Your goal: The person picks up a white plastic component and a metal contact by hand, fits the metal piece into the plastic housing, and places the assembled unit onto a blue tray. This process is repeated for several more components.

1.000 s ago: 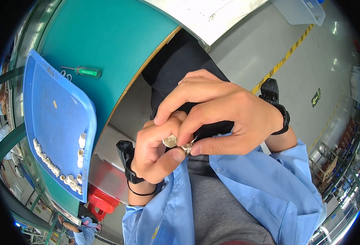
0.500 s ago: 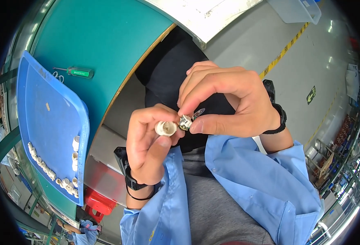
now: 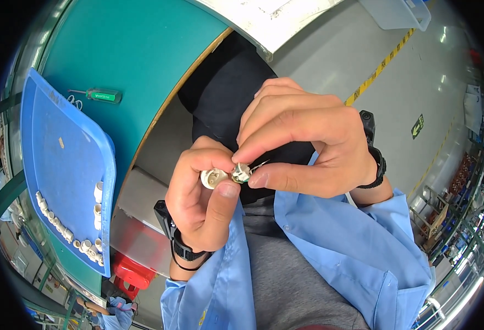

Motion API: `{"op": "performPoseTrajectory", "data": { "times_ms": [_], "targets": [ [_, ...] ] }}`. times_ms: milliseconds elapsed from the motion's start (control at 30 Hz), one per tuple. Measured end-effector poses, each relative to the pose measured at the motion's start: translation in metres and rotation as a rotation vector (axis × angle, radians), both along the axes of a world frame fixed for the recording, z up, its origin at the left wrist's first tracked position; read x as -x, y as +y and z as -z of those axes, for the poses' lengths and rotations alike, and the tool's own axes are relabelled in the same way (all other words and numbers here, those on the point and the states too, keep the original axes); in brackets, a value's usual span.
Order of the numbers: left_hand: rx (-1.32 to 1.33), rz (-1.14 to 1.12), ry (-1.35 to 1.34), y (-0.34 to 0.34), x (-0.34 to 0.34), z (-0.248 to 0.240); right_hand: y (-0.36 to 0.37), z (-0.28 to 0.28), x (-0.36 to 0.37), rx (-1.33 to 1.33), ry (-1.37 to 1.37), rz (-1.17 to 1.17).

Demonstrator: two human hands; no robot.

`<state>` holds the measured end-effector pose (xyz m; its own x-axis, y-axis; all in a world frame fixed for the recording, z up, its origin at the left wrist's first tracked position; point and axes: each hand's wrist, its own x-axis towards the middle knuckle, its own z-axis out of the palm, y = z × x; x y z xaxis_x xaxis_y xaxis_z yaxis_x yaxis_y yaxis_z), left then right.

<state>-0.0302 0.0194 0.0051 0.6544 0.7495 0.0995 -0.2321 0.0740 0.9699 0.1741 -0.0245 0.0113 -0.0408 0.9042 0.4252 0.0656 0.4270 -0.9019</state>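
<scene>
My left hand (image 3: 200,192) is closed around a small white hollow plastic cap (image 3: 214,178), its round opening turned up and some small metal parts showing inside. Thumb and forefinger of my right hand (image 3: 313,140) pinch a small white part with green circuit board (image 3: 241,172). A thin flat piece sticks out from that part toward the right thumb. Both pieces are held close together above my lap, the fingertips of the two hands almost meeting. Whether the two pieces touch, I cannot tell.
To the left, a blue tray (image 3: 68,148) holds several small white plastic parts (image 3: 90,250) along its edges. A green-handled screwdriver (image 3: 103,95) lies on the green tabletop (image 3: 143,41) beside scissors-like rings (image 3: 75,102). A red stool (image 3: 133,272) stands under the table.
Both hands have shifted slightly left. The left thumb has moved up toward the circuit-board part, and the white cap has turned a little. The right hand has tilted the part it holds.
</scene>
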Motion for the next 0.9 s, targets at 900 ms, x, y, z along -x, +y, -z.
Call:
{"op": "performPoseTrajectory", "data": {
  "times_ms": [900],
  "targets": [
    [-0.415, -0.129, 0.179, -0.007, -0.007, 0.005, -0.003, -0.009, -0.001, -0.109, -0.364, 0.222]
  ]
}}
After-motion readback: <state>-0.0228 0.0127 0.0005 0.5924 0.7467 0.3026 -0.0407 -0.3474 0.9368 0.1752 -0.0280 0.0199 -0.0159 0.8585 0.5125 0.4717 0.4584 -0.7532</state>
